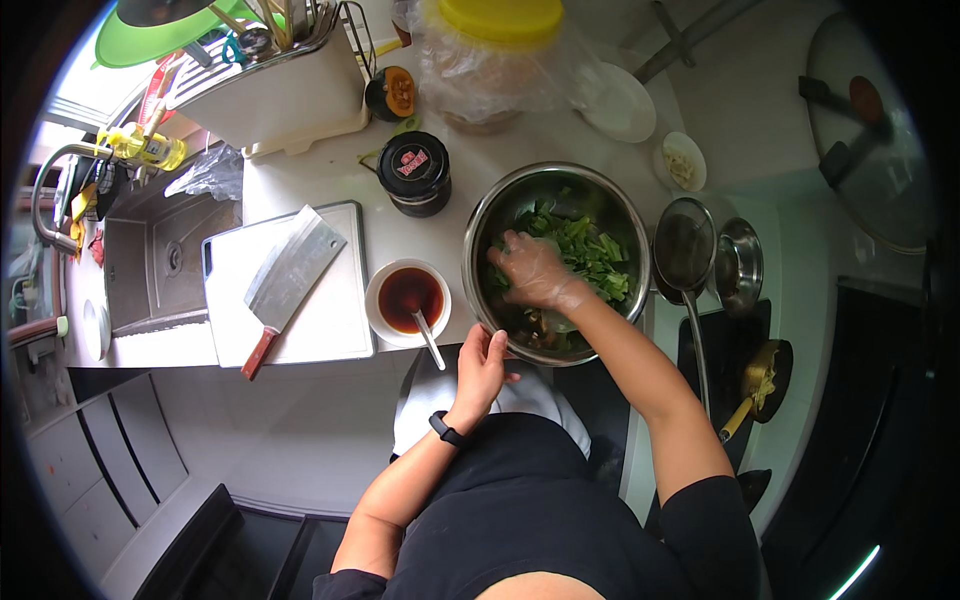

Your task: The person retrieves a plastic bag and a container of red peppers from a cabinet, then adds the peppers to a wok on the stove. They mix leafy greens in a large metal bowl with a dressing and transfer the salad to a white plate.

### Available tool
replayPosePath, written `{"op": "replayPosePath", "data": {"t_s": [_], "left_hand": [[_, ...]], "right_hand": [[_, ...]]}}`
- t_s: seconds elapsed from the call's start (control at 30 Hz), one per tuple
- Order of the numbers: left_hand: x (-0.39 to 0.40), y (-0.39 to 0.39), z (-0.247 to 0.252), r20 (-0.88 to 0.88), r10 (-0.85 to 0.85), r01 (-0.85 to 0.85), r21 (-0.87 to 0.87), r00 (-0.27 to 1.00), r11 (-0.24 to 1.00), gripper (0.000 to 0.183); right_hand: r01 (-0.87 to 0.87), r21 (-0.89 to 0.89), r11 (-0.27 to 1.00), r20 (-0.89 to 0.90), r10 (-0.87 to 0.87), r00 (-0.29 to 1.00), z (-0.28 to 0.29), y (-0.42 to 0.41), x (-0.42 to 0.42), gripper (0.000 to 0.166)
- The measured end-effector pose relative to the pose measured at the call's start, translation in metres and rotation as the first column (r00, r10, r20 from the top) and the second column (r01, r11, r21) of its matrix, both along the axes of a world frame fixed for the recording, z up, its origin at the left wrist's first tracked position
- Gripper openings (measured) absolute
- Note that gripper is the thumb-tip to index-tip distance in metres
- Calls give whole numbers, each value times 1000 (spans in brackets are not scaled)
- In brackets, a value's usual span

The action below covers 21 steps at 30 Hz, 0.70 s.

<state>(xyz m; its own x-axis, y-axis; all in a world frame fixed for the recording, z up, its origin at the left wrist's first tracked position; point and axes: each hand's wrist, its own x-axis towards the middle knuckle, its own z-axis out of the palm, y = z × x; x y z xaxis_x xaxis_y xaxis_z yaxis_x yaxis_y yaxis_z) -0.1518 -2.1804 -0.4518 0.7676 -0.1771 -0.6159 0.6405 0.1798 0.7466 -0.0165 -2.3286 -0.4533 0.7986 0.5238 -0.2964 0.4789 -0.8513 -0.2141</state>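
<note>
A stainless steel mixing bowl [636, 225] stands on the counter before me, holding chopped leafy greens [592, 251]. My right hand [536, 270], in a clear plastic glove, reaches into it, fingers spread down among the leaves at the left side. What its fingertips hold is hidden. My bare left hand [484, 364], with a black band at the wrist, grips the bowl's near rim. Just left of the bowl sits a white bowl [370, 304] of dark brown liquid [401, 292], a spoon [429, 339] leaning out over the counter's edge.
A cleaver [292, 262] lies on a white cutting board [225, 300], its handle past the front edge. Behind stand a black-lidded jar [414, 169], a cut squash [391, 94] and a yellow-lidded container [499, 22]. Rightward are a strainer [684, 244] and small pan [772, 375]; left, a sink [172, 262].
</note>
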Motion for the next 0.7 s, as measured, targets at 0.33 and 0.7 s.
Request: {"op": "replayPosePath", "data": {"t_s": [0.33,0.7], "left_hand": [[4,-4,2,1,55,-55,-17,998,998,21],[2,-7,4,-29,97,-98,-35,995,995,20]], "right_hand": [[92,330,940,58,-117,991,38,-40,7,51],[315,-32,949,-109,-316,942,40,-82,-46,101]]}}
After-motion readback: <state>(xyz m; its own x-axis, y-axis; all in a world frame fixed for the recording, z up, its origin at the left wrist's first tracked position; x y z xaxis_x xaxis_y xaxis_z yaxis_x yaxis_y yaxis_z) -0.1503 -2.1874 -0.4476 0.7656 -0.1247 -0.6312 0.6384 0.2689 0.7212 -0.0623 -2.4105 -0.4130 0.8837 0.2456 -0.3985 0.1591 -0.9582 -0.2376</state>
